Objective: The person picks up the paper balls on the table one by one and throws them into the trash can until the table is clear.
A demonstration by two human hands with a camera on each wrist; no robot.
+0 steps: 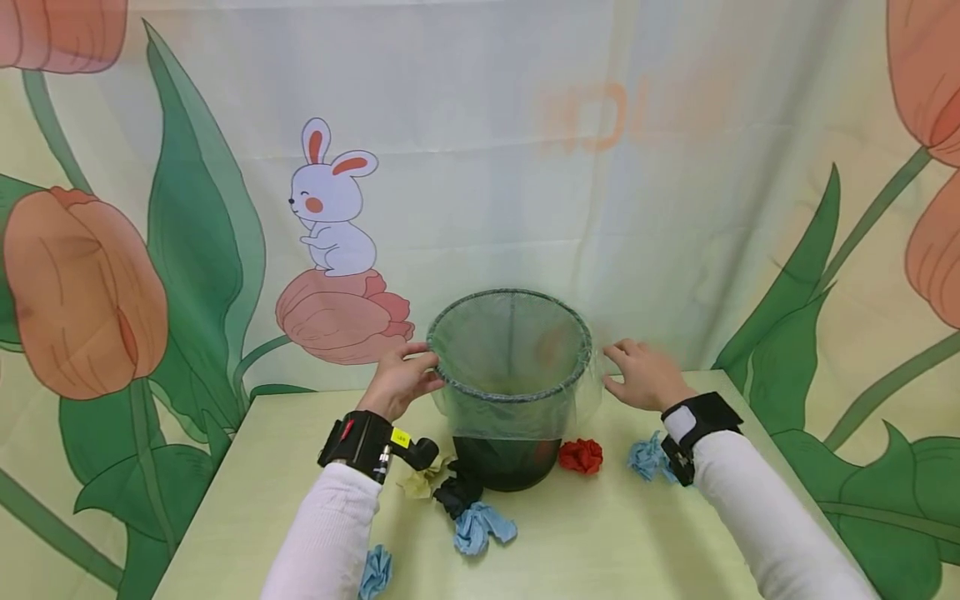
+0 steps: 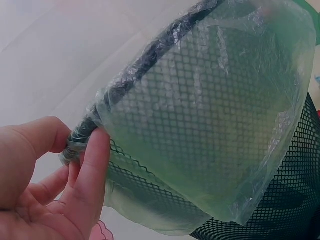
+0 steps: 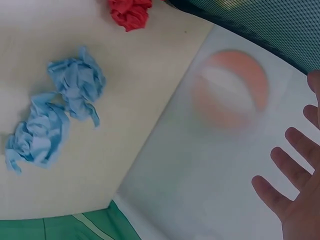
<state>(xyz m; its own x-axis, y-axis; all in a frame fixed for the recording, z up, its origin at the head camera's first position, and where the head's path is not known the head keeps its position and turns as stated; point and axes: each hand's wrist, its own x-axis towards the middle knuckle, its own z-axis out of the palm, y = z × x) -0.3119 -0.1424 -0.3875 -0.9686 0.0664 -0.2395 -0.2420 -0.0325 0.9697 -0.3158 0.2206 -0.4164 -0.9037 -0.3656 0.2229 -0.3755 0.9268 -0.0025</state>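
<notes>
A dark mesh wastebasket [image 1: 510,467] stands upright on the table, with a translucent green plastic bag [image 1: 517,421] folded over its rim and hanging down outside. My left hand [image 1: 401,379] is at the rim's left side; in the left wrist view its thumb [image 2: 50,132] and fingers [image 2: 92,165] pinch the bag-covered rim [image 2: 135,72] from both sides. Beside the right side of the rim is my right hand [image 1: 647,375], apart from it. Its fingers [image 3: 292,167] are spread and hold nothing in the right wrist view.
Crumpled paper lies around the basket: red [image 1: 581,456] and blue [image 1: 648,458] on the right, black [image 1: 459,493], yellow [image 1: 420,482] and more blue [image 1: 483,527] at the front left. A printed curtain [image 1: 480,167] hangs behind the pale table [image 1: 600,542].
</notes>
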